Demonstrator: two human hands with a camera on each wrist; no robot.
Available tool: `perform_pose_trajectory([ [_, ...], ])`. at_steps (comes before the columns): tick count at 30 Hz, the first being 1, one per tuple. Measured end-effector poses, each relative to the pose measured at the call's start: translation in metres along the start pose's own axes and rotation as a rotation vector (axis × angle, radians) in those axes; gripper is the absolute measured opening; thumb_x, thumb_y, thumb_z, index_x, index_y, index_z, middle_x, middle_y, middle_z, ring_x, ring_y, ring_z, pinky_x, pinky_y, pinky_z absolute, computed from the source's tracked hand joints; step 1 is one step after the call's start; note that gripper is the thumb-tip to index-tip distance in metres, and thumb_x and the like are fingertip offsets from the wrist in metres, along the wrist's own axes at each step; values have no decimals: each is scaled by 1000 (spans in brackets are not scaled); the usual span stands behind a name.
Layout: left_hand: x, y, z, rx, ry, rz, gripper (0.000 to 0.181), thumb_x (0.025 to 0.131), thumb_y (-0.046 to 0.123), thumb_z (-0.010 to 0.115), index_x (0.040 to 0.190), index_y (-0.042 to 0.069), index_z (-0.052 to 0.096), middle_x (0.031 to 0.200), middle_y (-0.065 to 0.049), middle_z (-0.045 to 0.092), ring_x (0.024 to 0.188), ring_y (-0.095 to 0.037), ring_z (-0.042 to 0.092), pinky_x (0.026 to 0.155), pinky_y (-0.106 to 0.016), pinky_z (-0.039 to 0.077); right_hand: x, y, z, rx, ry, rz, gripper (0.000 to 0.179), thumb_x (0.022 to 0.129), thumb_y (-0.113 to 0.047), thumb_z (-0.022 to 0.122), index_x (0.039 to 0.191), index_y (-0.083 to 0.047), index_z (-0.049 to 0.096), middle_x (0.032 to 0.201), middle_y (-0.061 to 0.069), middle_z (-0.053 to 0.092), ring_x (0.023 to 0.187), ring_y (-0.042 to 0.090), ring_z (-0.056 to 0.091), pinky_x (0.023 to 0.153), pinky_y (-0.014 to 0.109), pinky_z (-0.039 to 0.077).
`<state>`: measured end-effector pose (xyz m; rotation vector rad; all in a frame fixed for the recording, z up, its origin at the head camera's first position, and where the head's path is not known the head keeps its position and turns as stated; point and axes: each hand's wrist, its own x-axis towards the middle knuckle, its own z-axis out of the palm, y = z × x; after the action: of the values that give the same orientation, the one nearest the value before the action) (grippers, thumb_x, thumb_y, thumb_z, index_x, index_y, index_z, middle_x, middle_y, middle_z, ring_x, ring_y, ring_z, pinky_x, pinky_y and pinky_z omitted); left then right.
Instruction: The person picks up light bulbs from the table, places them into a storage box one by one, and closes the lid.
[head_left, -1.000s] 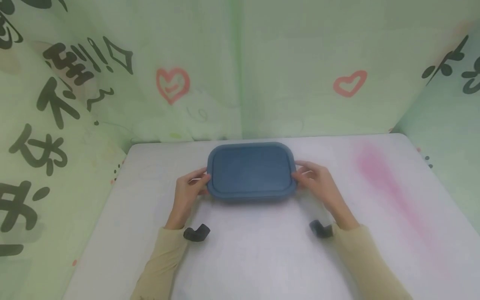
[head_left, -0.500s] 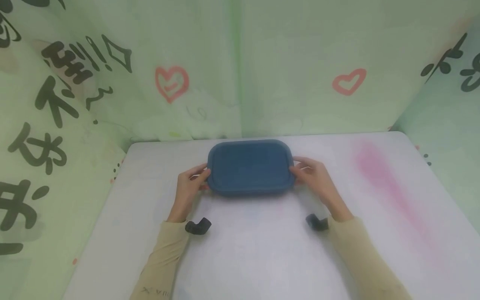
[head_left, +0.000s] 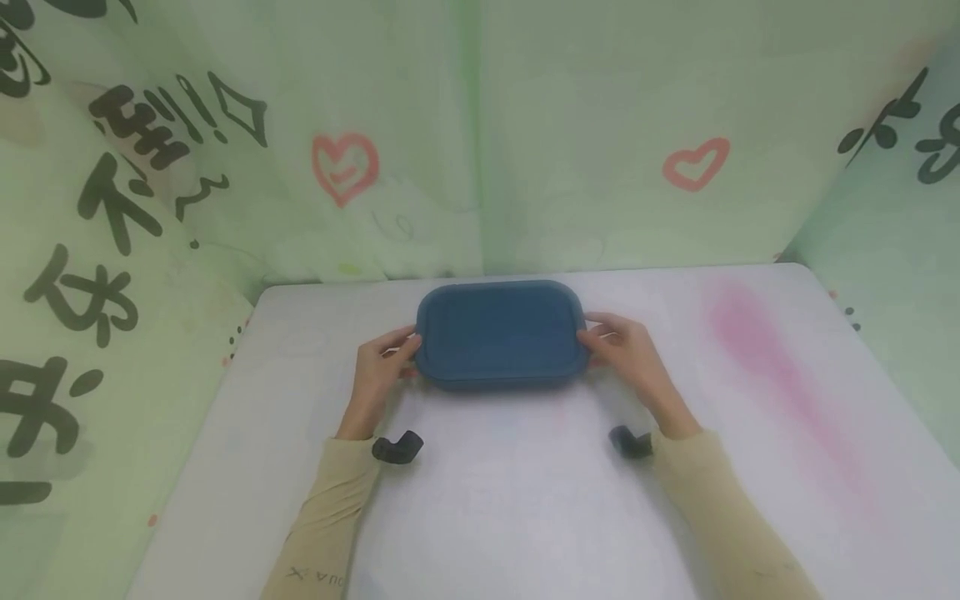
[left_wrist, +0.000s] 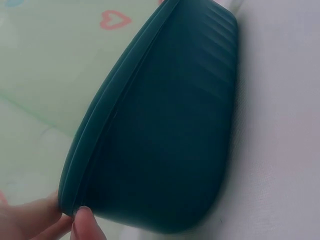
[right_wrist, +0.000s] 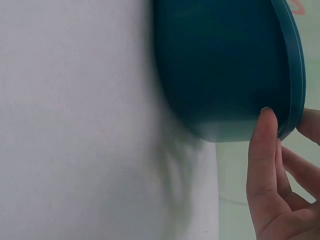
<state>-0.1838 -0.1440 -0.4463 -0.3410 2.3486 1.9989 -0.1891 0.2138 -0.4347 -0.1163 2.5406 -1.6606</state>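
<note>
A blue rectangular food container (head_left: pixel 501 333) with rounded corners and a lid lies near the back edge of the table, lid upward. My left hand (head_left: pixel 377 371) pinches its left end by the lid rim. On the opposite end, my right hand (head_left: pixel 626 350) grips the rim between thumb and fingers. In the left wrist view the container's ribbed side wall (left_wrist: pixel 165 125) fills the middle, with fingertips at its lower corner. The right wrist view has a fingertip pressed under the rim of the container (right_wrist: pixel 225 65). Its inside is hidden by the lid.
The white table (head_left: pixel 480 500) carries a pink stain (head_left: pixel 772 358) on the right. Pale green cloth walls (head_left: pixel 585 100) with hearts and dark lettering close in the back and sides. Black devices (head_left: pixel 397 448) sit at both wrists.
Over the first half second, both hands and the container shifted slightly toward the back of the table, and its near side tipped a little. Since then almost nothing has moved.
</note>
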Motion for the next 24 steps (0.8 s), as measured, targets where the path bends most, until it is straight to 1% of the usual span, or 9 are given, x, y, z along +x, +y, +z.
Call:
perform_pose_trajectory([
  [4, 1, -2, 1, 5, -9, 4, 37, 95, 19, 68, 130, 7, 65, 115, -15, 65, 84, -10, 65, 67, -25, 60, 1, 2, 1, 7, 6, -1, 50, 97, -25, 66, 138, 2, 54, 108, 28, 65, 71, 7, 68, 71, 37, 62],
  [9, 1, -2, 1, 8, -10, -3, 37, 96, 19, 67, 131, 7, 64, 116, -16, 66, 85, -11, 65, 69, -27, 61, 2, 2, 2, 9, 17, -10, 51, 97, -26, 66, 137, 1, 54, 108, 28, 67, 70, 7, 68, 71, 38, 62],
  [17, 0, -2, 2, -6, 13, -30, 35, 95, 17, 68, 128, 7, 66, 114, -16, 67, 71, -11, 65, 66, -29, 59, 3, 4, 2, 38, 11, -5, 52, 96, -25, 67, 139, 1, 53, 110, 30, 68, 70, 8, 68, 71, 40, 62],
  [19, -1, -2, 3, -12, 16, -29, 35, 95, 16, 68, 128, 6, 66, 114, -16, 66, 69, -11, 64, 64, -29, 59, 3, 5, 2, 44, 7, -5, 52, 97, -24, 66, 139, 2, 53, 110, 31, 67, 70, 10, 69, 70, 39, 62],
  [24, -2, -1, 4, -27, 15, -16, 35, 95, 16, 68, 127, 4, 66, 117, -17, 65, 67, -11, 64, 62, -26, 58, 5, 5, 2, 50, -3, 25, 52, 98, -23, 64, 141, 0, 50, 111, 30, 65, 70, 11, 68, 70, 37, 62],
])
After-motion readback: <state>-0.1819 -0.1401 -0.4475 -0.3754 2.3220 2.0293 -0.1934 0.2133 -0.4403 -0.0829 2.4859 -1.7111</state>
